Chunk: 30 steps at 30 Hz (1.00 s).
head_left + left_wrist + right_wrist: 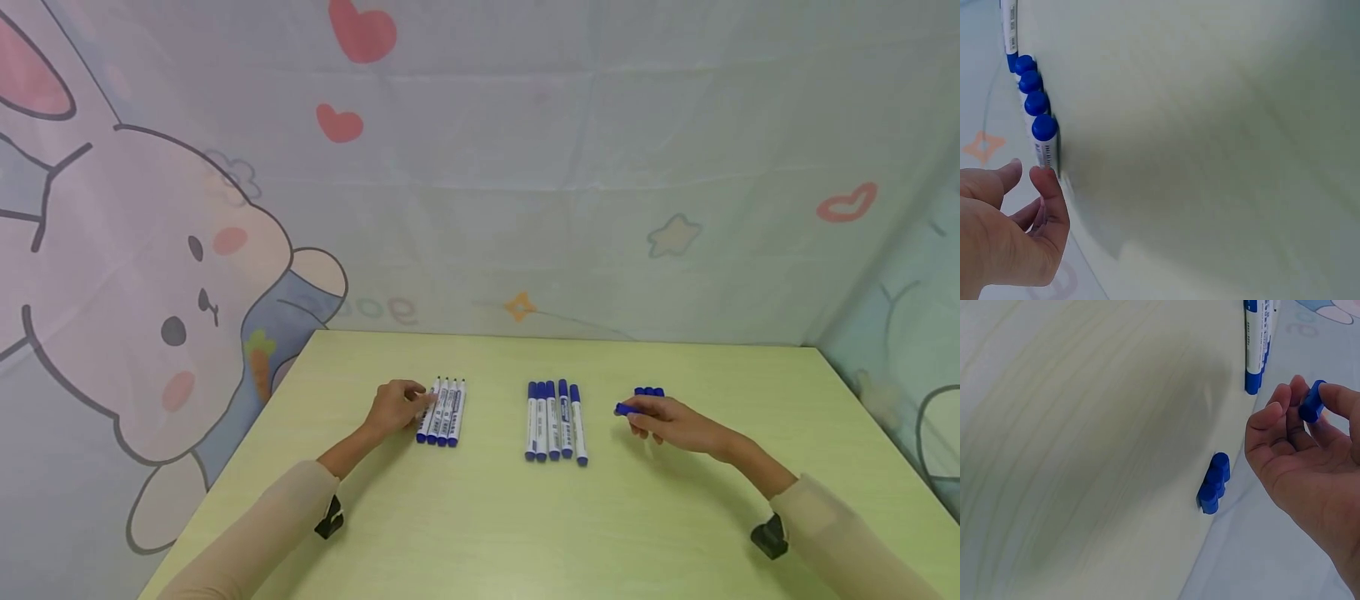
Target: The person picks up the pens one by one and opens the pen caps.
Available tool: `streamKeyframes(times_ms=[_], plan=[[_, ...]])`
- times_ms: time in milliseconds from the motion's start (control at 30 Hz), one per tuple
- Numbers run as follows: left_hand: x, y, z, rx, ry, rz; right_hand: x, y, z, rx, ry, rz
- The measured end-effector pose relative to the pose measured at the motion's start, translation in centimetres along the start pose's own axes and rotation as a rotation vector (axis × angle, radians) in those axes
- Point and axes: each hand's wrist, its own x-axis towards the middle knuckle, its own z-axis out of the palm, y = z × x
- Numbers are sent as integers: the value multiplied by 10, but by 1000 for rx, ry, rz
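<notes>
My left hand (397, 407) is at the left side of a row of several uncapped white markers (448, 417), their dark tips pointing away from me. In the left wrist view the fingers are loosely bent, thumb and fingers apart, with one fingertip right at the nearest marker (1046, 149). My right hand (678, 423) pinches a blue marker cap (1312, 401) between thumb and fingers, above the table. Three more blue caps (1213, 482) lie side by side just beyond that hand, partly hidden by it in the head view.
Between the hands lies a row of several capped blue markers (552, 421), the rightmost slightly askew. All rest on a pale yellow-green table (480, 525). A printed cloth (510, 183) with a rabbit and hearts hangs behind the table's far edge.
</notes>
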Motion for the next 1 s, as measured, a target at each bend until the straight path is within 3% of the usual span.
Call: streamKeyframes(times_ms=[200, 400, 633, 800, 1000], plan=[[3, 13, -5, 7, 82, 80, -5, 0, -4, -1, 19, 35], [8, 28, -3, -17, 126, 143, -9, 0, -8, -12, 97, 117], [2, 50, 6, -179, 43, 128, -14, 0, -11, -24, 153, 120], [-5, 61, 15, -214, -13, 133, -18, 2, -11, -60, 215, 93], [-13, 72, 27, -237, -100, 198, -19, 5, -15, -130, 299, 151]])
